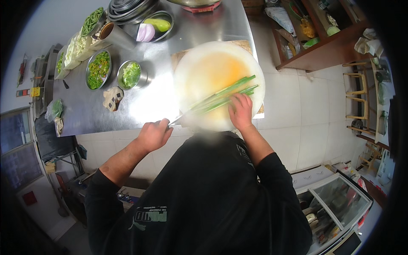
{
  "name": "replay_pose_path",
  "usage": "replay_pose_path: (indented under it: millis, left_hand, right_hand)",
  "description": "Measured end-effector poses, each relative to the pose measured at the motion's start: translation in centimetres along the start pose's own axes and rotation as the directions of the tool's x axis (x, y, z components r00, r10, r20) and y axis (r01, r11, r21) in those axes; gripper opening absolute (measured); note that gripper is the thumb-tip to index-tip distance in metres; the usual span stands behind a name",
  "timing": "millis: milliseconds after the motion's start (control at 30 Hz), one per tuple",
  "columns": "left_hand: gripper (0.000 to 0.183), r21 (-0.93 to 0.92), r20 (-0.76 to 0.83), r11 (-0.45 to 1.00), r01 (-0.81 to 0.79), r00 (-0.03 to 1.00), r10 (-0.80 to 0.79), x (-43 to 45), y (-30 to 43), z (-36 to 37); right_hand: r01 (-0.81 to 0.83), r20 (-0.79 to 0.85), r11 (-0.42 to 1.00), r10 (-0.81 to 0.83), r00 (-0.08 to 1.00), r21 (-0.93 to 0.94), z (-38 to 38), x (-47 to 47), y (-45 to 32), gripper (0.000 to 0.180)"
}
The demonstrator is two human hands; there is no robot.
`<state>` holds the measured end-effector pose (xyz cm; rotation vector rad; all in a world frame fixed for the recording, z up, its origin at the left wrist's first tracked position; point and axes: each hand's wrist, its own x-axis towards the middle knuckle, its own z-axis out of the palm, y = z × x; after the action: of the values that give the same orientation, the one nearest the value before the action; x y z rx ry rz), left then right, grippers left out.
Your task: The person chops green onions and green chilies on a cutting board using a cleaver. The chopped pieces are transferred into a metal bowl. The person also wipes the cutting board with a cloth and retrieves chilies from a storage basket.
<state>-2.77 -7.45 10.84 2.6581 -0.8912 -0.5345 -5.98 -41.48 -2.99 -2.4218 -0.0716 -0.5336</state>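
Note:
A round white cutting board [204, 67] with an orange stain lies near the table's right edge. Green onion stalks [234, 84] rest slantwise across it. My right hand [241, 110] presses down on the stalks at their right part, fingers bent over them. My left hand [155, 134] is closed round the dark handle of a knife [177, 118] at the board's lower left. The blade points up and right towards the left ends of the stalks; a blur in the picture hides how blade and stalks meet.
Left of the board are a metal cup of chopped greens [131, 75], a bowl of sliced peppers [98, 70] and a crumpled cloth [113, 98]. Behind stand a bowl with onion and a green vegetable [156, 27], stacked metal bowls [127, 11] and a metal cylinder [119, 35].

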Motion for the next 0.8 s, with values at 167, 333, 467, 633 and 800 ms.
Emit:
replay_pose_path:
  millis: [167,333,467,633,800]
  left_hand:
    - [0.022,0.17,-0.013,0.985,0.021,1.0,-0.019,4.2,2.4,0.3]
    - [0.018,0.293,0.027,0.956,-0.027,0.999,0.02,6.5,4.7,0.7]
    - [0.012,0.315,0.02,0.946,-0.082,0.997,0.079,8.2,6.7,0.9]
    - [0.012,0.279,0.029,0.959,-0.054,0.998,0.048,9.5,8.7,0.7]
    - [0.01,0.268,0.089,0.961,-0.064,0.995,0.041,10.9,9.5,0.5]
  right_hand:
    - [0.06,0.099,0.997,-0.054,0.994,-0.051,-1.5,3.1,2.0,0.042]
    - [0.08,0.201,0.995,-0.067,0.977,-0.06,-2.5,6.2,6.2,0.044]
    - [0.085,0.243,0.996,-0.082,0.967,-0.001,-2.1,7.2,8.0,0.041]
    - [0.024,0.231,0.998,-0.037,0.972,0.062,-1.1,7.2,8.5,0.038]
    - [-0.009,0.265,0.999,-0.005,0.964,0.05,-0.7,7.1,8.8,0.045]
